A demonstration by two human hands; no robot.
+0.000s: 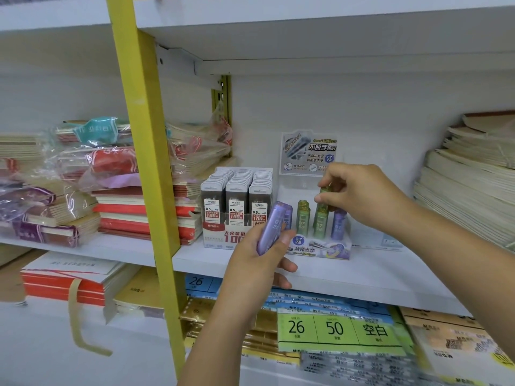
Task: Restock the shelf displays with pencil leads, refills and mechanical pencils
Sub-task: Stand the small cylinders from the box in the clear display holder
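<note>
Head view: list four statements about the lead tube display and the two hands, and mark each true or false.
1. The left hand holds a purple lead tube. True.
2. The right hand is empty. False: it pinches a green lead tube above the tube display.
3. The grey 0.5 lead boxes stand left of the tube display. True.
4. Only purple tubes stand in the tube display. False: standing green tubes share it with a standing purple tube.
</note>
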